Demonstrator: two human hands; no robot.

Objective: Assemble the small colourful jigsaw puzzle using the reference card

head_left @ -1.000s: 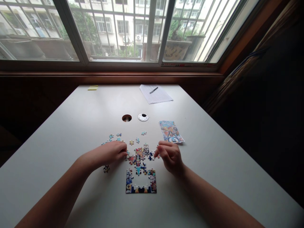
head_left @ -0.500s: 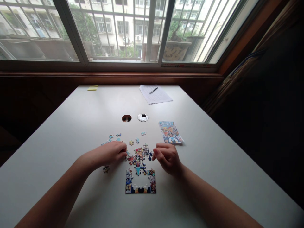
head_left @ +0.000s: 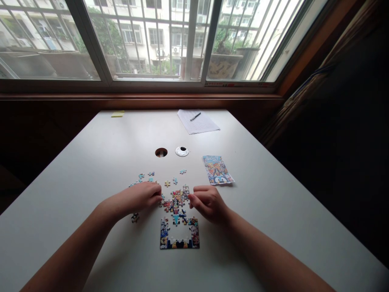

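Observation:
A joined part of a jigsaw puzzle [head_left: 176,198] lies between my hands, colourful and uneven at its edges. Just below it sits a partly built puzzle border [head_left: 180,245] with a gap in its middle. My left hand [head_left: 147,194] rests at the joined part's left side, fingers curled together; whatever they hold is hidden. On the other side my right hand [head_left: 208,202] is closed in a pinch, its fingertips at the joined part's right edge and covering what is there. A loose dark puzzle piece [head_left: 135,218] lies below my left wrist. Several loose pieces, including a yellow puzzle piece [head_left: 167,183], lie above.
A printed picture sheet [head_left: 217,170] lies beyond my right hand. Farther back are a cable hole [head_left: 161,152], its round metal cover [head_left: 182,151], papers [head_left: 202,125] with a pen [head_left: 195,117], and yellow sticky notes [head_left: 118,114]. The white table [head_left: 75,162] meets a window wall.
My right hand has moved left, closer to the joined puzzle part, and now covers the dark blue pieces seen there before. My left hand has stayed in place.

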